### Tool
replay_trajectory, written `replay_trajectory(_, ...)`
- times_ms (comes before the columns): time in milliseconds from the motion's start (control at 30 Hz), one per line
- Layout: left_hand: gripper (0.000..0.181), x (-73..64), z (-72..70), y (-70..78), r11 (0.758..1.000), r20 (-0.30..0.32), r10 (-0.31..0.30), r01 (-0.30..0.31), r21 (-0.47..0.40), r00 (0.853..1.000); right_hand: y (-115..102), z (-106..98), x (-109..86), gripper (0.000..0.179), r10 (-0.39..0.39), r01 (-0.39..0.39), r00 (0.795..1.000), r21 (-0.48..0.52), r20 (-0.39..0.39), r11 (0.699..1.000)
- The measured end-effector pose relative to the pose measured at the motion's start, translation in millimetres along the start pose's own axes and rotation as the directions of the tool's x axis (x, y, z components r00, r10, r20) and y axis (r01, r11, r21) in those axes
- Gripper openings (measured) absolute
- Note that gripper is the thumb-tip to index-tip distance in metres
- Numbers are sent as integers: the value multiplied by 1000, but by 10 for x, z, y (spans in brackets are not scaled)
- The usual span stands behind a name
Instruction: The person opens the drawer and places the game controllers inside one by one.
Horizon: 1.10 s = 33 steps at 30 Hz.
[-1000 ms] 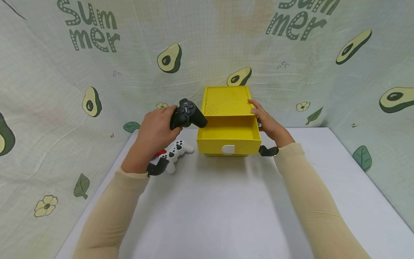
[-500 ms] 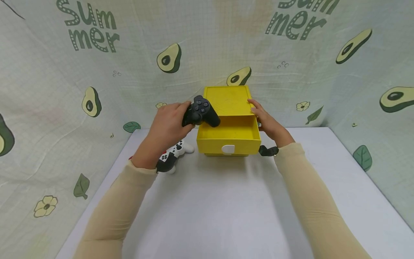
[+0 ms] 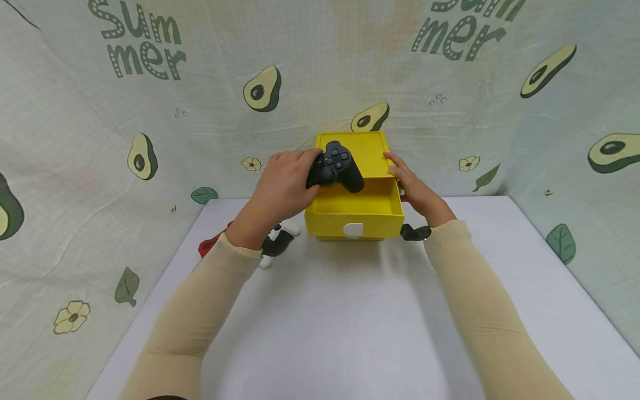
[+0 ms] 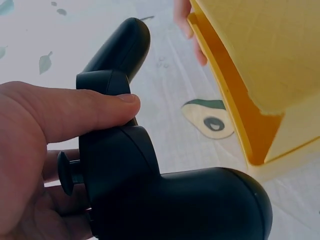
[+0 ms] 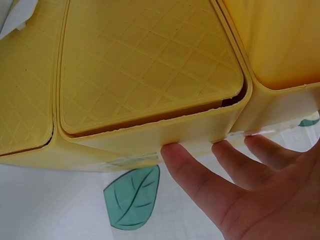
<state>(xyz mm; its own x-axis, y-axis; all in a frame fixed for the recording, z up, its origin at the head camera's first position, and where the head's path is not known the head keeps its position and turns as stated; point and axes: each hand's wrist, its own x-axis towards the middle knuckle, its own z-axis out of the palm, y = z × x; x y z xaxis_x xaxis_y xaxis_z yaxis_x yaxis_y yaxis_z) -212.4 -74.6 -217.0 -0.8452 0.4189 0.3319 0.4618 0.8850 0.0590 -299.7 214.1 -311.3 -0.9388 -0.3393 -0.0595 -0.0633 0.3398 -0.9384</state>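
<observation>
My left hand (image 3: pixel 285 186) grips a black game controller (image 3: pixel 336 166) above the pulled-out drawer (image 3: pixel 325 225) of a yellow drawer box (image 3: pixel 372 153). In the left wrist view, a finger lies across the back of the controller (image 4: pixel 117 155), its two handles pointing away from the palm, with the yellow box to the right. The drawer has a white tab (image 3: pixel 353 230) on its front and looks empty inside. My right hand (image 3: pixel 417 191) rests against the box's right side. Its fingertips (image 5: pixel 175 152) touch the side wall in the right wrist view, fingers mostly straight.
Beneath my left wrist, a white game controller (image 3: pixel 291 227) lies on the white table (image 3: pixel 360 311), mostly covered. A red object (image 3: pixel 210 244) lies beside it to the left, partly hidden by the forearm. A patterned cloth (image 3: pixel 310 61) hangs behind.
My left hand has carried the black controller rightward, from the drawer's left side to over the drawer. The right hand and the box have stayed in place. More of the red object shows.
</observation>
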Motion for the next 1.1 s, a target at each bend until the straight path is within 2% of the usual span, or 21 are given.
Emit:
replay_trajectory(400,64,149,66,144,1000,55,5,-5,-1,998,-8,6,12,59,8,-8,1000,-3,-6,1000)
replay_trajectory(633,62,246,119,242,999,93,45,-47,15,995,-7,15,-4,58,1,-1,1000,5,-8,1000)
replay_trajectory(767,60,296,155,283,997,94,79,-80,6,992,-10,23,-11,59,-4,4,1000,6,-10,1000)
replay_trajectory(900,59,334,193,311,995,122,101,-99,-24,987,-3,28,-6,59,-11,11,1000,7,-12,1000)
replay_trajectory(1100,60,383,240,354,992,189,125,-123,-23,974,1,23,8,59,-5,5,1000,18,-12,1000)
